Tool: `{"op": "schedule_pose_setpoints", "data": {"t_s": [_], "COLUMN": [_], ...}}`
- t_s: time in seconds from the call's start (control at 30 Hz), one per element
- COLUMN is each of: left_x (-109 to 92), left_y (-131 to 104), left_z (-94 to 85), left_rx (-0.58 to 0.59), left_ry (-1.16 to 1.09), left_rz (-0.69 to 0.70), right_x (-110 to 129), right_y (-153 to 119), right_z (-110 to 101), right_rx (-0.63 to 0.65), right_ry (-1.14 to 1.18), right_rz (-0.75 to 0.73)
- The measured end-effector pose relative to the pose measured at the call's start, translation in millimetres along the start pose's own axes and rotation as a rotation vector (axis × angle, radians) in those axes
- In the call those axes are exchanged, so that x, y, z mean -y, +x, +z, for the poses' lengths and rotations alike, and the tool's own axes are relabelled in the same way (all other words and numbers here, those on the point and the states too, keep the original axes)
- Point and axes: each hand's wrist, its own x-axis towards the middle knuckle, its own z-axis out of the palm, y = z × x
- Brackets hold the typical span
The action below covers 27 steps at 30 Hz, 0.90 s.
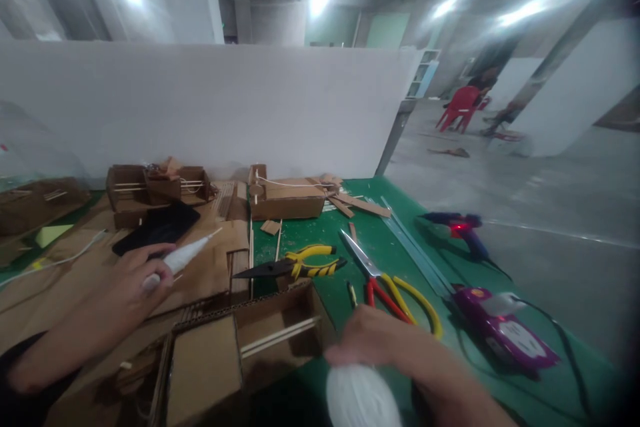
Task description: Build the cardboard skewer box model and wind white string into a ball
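My left hand (145, 278) is closed around a white tapered bundle (187, 255) with a thin stick poking from its tip; it looks like wound thread. Below my right hand (375, 333) is a white rounded ball of string (361, 395), gripped from above and cut off by the lower edge. Between the hands sits an open cardboard box (203, 367) with two thin wooden sticks (280, 337) across its compartment. Beyond it lie yellow-and-black long-nose pliers (295, 263). Scissors (387, 287) with red and yellow handles lie just past my right hand.
A glue gun (463, 230) with a red light and a purple power strip (503, 330) lie at right, with cables. More cardboard boxes (295, 203) stand along the white partition (225, 107). Clear glue sticks (415, 247) lie on the green table. A person sits on a red chair (461, 107) far off.
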Motion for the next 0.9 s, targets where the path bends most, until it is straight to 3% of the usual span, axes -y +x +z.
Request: {"op": "schedule_pose_setpoints", "data": {"t_s": [0.17,0.27,0.47,0.7,0.9], "left_x": [-24,-39,-55,-76,-93], "left_y": [1,4,6,9,11], "left_z": [-13.1,-16.4,-16.4,-31.4,-30.9], "left_rx": [0.042,0.002,-0.017,0.141,0.208], "left_ry": [-0.323,-0.476,-0.724,-0.628,-0.737], "left_rz": [-0.148,-0.201,-0.086,0.132,0.115], "right_x": [7,3,-4,2,8], "right_y": [27,31,33,43,50], "right_z": [9,17,25,29,37], "right_rx": [-0.073,-0.091,-0.175,-0.177,-0.181], "right_ry": [-0.016,-0.003,-0.026,-0.064,-0.098], "right_rz": [0.127,0.192,0.207,0.183,0.152]}}
